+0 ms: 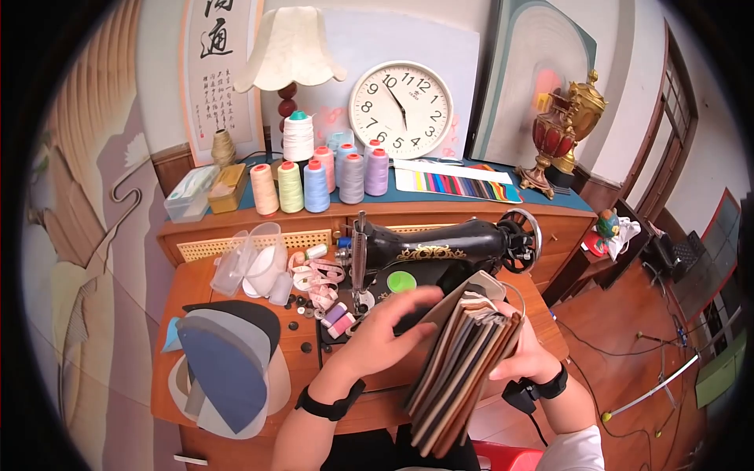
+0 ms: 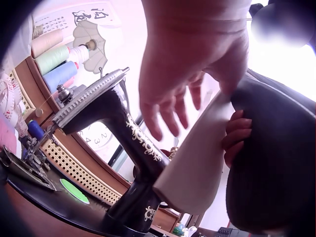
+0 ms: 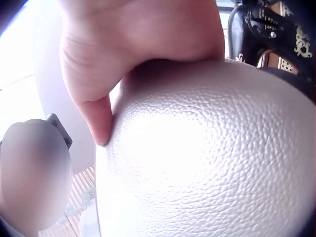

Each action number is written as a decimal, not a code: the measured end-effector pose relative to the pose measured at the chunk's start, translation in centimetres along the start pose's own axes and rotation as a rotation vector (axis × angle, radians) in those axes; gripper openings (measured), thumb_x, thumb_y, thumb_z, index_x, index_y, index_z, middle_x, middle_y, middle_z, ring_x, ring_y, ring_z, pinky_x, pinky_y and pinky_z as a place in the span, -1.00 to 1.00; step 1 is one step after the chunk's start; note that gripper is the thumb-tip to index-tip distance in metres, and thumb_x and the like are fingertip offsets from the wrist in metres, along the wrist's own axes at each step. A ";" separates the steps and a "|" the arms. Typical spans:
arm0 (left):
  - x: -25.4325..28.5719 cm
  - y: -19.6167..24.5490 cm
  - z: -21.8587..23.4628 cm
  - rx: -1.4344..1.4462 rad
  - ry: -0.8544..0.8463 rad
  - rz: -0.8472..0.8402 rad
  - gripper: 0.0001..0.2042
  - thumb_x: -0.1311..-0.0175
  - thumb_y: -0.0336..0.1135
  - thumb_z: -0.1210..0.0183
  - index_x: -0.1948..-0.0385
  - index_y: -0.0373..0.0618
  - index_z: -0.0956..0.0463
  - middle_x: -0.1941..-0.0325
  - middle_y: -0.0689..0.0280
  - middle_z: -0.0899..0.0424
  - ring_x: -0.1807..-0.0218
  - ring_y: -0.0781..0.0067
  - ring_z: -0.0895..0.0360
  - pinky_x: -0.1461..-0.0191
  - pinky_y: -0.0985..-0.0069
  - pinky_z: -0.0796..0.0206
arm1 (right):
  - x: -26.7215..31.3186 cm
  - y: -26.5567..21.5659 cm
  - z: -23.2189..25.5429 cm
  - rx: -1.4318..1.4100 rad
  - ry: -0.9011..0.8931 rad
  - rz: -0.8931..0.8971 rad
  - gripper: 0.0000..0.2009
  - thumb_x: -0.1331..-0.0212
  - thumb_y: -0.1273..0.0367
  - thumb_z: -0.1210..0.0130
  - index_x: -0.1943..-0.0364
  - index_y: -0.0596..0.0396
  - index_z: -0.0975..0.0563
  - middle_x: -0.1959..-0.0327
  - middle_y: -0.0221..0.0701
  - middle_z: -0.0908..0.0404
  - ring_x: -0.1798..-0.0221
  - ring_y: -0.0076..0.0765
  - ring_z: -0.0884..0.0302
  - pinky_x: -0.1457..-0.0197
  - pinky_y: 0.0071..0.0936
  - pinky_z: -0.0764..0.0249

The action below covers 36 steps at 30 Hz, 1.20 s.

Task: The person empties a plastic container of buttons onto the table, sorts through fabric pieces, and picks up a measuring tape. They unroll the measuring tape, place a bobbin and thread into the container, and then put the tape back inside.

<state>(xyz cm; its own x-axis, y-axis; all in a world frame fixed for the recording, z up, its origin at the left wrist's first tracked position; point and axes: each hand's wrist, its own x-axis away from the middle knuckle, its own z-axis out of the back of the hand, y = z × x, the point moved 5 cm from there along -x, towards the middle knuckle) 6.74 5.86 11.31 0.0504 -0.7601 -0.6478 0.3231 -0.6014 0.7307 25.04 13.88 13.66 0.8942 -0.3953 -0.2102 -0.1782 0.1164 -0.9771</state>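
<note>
A thick swatch book of leather-like sheets (image 1: 463,369) in browns, greys, black and cream is tilted above the front of the sewing table. My right hand (image 1: 530,353) grips its right side, with the thumb across the sheet edges. In the right wrist view, that hand holds a pale pebbled sheet (image 3: 212,153). My left hand (image 1: 381,334) is at the book's left side, fingers extended and slightly blurred. The left wrist view shows its loosely bent fingers beside a beige sheet (image 2: 197,158) and a dark sheet (image 2: 276,163), with the right hand's fingertips (image 2: 237,136) curled round the dark one.
Behind the book stands a black sewing machine (image 1: 440,243). Fabric pieces (image 1: 228,361) are stacked at left, near a measuring tape (image 1: 322,282), buttons and a clear plastic box (image 1: 232,263). Thread cones (image 1: 316,188), a lamp (image 1: 289,51) and a clock (image 1: 400,110) line the back shelf.
</note>
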 end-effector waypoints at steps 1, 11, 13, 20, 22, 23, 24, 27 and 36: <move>0.1 0.3 -0.5 -0.010 -0.101 0.029 -0.68 -0.25 -0.43 -0.13 -0.04 -0.24 -0.41 0.18 0.16 -0.60 0.14 0.32 -0.55 0.02 0.47 -0.36 | 0.1 0.0 0.0 -0.054 -0.007 -0.014 -0.19 0.27 0.37 -0.49 -0.18 0.20 -0.30 -0.08 -0.36 -0.46 -0.14 -0.44 -0.38 -0.25 -0.43 -0.26; 1.0 -0.2 -2.5 0.065 -0.452 0.372 -0.64 -0.26 -0.52 0.07 -0.12 -0.25 -0.33 0.10 0.06 -0.63 0.05 0.27 -0.60 -0.03 0.42 -0.39 | -0.6 0.9 0.0 -0.012 0.110 -0.186 -0.28 0.05 0.31 -0.36 -0.22 0.18 -0.24 -0.07 -0.37 -0.42 -0.16 -0.45 -0.34 -0.28 -0.44 -0.21; 1.5 -1.0 -2.8 0.003 -0.469 0.356 -0.63 -0.27 -0.51 0.11 -0.14 -0.23 -0.32 0.10 0.07 -0.63 0.08 0.13 -0.62 -0.03 0.38 -0.41 | -0.9 1.6 0.2 -0.015 0.109 -0.280 -0.26 -0.02 0.29 -0.33 -0.26 0.18 -0.16 -0.10 -0.33 -0.39 -0.17 -0.42 -0.33 -0.29 -0.43 -0.21; 2.5 -2.1 -2.4 -0.234 -0.694 0.688 -0.68 -0.28 -0.43 0.16 -0.05 -0.32 -0.28 0.34 -0.01 -0.66 0.27 0.11 -0.66 0.17 0.23 -0.48 | -2.2 3.5 0.6 0.117 -0.030 -0.437 -0.36 -0.09 0.33 -0.27 -0.25 0.19 -0.27 -0.15 -0.33 -0.46 -0.19 -0.44 -0.37 -0.28 -0.45 -0.25; 3.4 -4.3 -2.3 -0.314 -0.654 0.621 -0.70 -0.26 -0.38 0.14 0.01 -0.32 -0.30 0.38 -0.04 -0.65 0.26 -0.01 -0.63 0.14 0.21 -0.47 | -2.9 4.0 0.4 0.080 -0.051 -0.440 -0.38 -0.10 0.37 -0.26 -0.26 0.20 -0.27 -0.15 -0.35 -0.46 -0.17 -0.44 -0.38 -0.26 -0.45 -0.28; 3.2 -4.2 -2.0 -0.405 -0.616 0.585 -0.69 -0.21 -0.40 0.11 0.04 -0.36 -0.30 0.37 -0.08 -0.63 0.27 -0.10 -0.60 0.17 0.15 -0.44 | -3.2 4.4 0.4 0.038 -0.059 -0.441 -0.38 -0.11 0.37 -0.26 -0.25 0.20 -0.27 -0.14 -0.35 -0.47 -0.17 -0.44 -0.39 -0.25 -0.46 -0.29; 3.0 -4.0 -1.6 -0.497 -0.577 0.548 -0.67 -0.15 -0.42 0.08 0.06 -0.39 -0.29 0.36 -0.13 -0.61 0.27 -0.18 -0.57 0.19 0.09 -0.41 | -3.6 4.8 0.3 -0.004 -0.068 -0.441 -0.39 -0.11 0.37 -0.25 -0.25 0.20 -0.27 -0.14 -0.36 -0.47 -0.16 -0.45 -0.39 -0.24 -0.47 -0.30; 2.8 -5.0 -0.6 -0.555 -0.280 0.554 -0.63 -0.15 -0.42 0.07 0.01 -0.42 -0.25 0.36 -0.17 -0.59 0.26 -0.20 -0.57 0.19 0.06 -0.40 | -4.7 6.0 0.4 0.070 -0.097 -0.416 -0.37 -0.08 0.35 -0.29 -0.24 0.20 -0.28 -0.12 -0.35 -0.48 -0.16 -0.46 -0.40 -0.24 -0.48 -0.30; 1.4 -4.0 1.7 -0.279 0.072 0.660 -0.59 -0.35 -0.25 0.02 -0.17 -0.21 -0.22 0.09 -0.03 -0.59 -0.01 0.04 -0.56 -0.05 0.32 -0.34 | -6.7 7.4 0.4 0.351 -0.203 -0.359 -0.39 0.04 0.23 -0.40 -0.09 0.24 -0.42 0.11 -0.34 -0.58 0.06 -0.47 -0.50 -0.04 -0.51 -0.41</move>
<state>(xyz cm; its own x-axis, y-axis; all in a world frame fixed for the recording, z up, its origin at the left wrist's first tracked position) 3.92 6.78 7.82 0.3778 -0.9194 -0.1097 0.4324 0.0705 0.8989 17.91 17.79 7.85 0.9410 -0.2868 0.1795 0.2701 0.3174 -0.9090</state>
